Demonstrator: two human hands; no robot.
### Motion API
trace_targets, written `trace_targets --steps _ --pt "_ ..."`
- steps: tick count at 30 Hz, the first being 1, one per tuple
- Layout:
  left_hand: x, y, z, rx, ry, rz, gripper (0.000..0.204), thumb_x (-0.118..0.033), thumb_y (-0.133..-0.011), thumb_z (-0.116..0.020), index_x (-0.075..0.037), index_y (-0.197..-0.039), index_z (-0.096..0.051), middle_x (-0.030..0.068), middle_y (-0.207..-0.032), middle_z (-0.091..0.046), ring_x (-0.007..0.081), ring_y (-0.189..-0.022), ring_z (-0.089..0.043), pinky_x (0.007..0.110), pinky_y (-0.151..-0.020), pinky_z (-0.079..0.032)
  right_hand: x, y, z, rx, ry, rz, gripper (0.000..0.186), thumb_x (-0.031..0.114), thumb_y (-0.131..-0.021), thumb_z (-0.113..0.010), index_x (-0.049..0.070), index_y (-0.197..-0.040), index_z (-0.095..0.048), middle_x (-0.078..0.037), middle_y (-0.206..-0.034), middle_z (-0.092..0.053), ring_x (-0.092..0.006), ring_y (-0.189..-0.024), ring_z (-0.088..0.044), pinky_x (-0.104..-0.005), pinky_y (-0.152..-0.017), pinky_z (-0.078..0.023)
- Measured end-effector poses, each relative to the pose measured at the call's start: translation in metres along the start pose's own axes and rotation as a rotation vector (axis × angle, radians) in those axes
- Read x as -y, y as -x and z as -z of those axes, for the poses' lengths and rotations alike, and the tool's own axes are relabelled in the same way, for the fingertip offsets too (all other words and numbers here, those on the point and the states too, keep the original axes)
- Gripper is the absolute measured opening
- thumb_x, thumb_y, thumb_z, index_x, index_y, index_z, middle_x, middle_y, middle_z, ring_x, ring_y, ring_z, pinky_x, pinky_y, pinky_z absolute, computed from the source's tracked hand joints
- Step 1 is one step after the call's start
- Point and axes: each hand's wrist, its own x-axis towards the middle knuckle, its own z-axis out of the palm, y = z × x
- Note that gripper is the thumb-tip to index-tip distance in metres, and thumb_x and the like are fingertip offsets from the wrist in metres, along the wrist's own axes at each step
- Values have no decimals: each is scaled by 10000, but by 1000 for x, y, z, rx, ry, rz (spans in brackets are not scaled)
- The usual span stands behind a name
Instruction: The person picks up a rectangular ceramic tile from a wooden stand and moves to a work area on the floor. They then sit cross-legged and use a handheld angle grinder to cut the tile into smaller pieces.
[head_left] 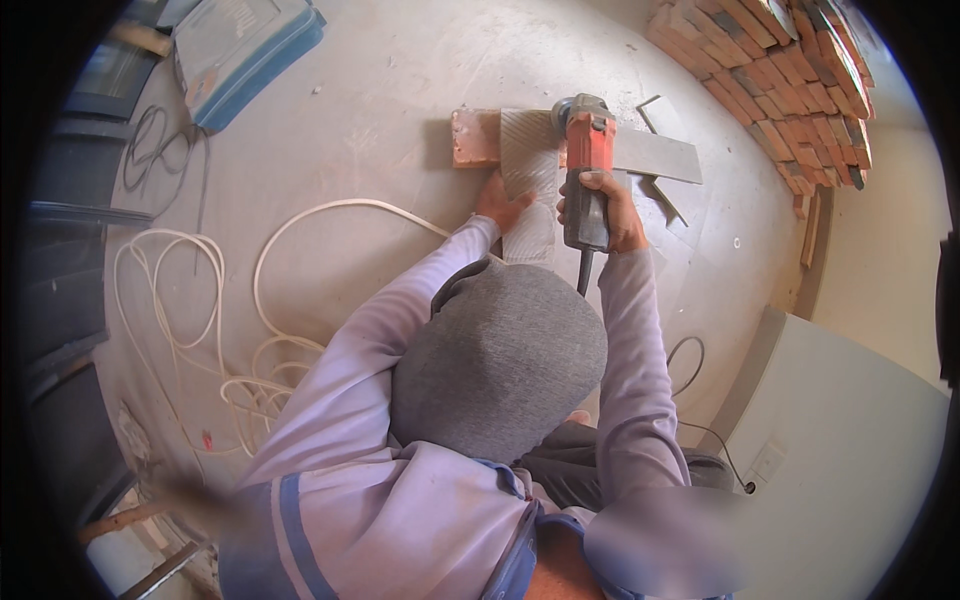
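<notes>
My right hand (617,208) is wrapped round the black body of a red and black angle grinder (590,145). The grinder's disc (563,112) meets the right edge of a grey, ribbed tile strip (528,150), near its far end. My left hand (502,203) grips the strip's left edge, fingers over its surface. Beneath the strip's far part lies a reddish brick (474,138), its left end showing. Whether the disc is spinning cannot be seen.
Grey tile offcuts (655,157) lie right of the grinder. Stacked bricks (775,90) rise at the far right. A pale cable (215,270) loops on the left floor. A blue case (245,65) lies at the far left. My grey-clad knee (500,360) is close in front.
</notes>
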Motion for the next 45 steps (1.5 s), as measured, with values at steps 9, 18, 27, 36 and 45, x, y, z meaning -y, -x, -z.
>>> trace_targets --steps 9,18,27,36,45 --pt "7 -3 -4 16 143 -25 653 -211 -798 -785 16 -1335 -492 196 -1234 -635 304 -1169 -604 401 -1036 -439 7 2 -5 -8 32 -8 393 294 -814 -663 -26 -1027 -582 -200 -793 -675 -275 -635 -687 -378 -571 -583" --pt "9 -4 -6 17 67 11 699 -227 -807 -779 16 -1374 -451 225 -1303 -586 338 -1234 -562 409 -1071 -408 10 0 -11 -5 23 -24 386 284 -818 -668 -29 -1026 -579 -194 -781 -674 -271 -628 -684 -368 -570 -583" --pt "-7 2 -1 30 125 4 707 -228 -806 -775 31 -1375 -445 223 -1304 -586 325 -1242 -557 406 -1075 -405 9 2 -16 14 40 -51 416 307 -817 -663 -41 -1028 -577 -195 -785 -669 -265 -637 -683 -372 -582 -587" --pt "-11 3 1 35 115 20 721 -248 -806 -770 35 -1382 -441 219 -1318 -582 323 -1246 -555 408 -1077 -404 13 6 -19 14 84 -71 426 303 -821 -665 -50 -1040 -567 -197 -805 -669 -270 -634 -685 -371 -575 -589" --pt "-15 4 1 44 134 38 698 -208 -806 -766 29 -1377 -444 214 -1289 -601 314 -1229 -567 391 -1075 -406 9 2 -30 -22 82 -41 415 275 -819 -680 -28 -1070 -548 -189 -788 -659 -269 -613 -679 -373 -542 -583"
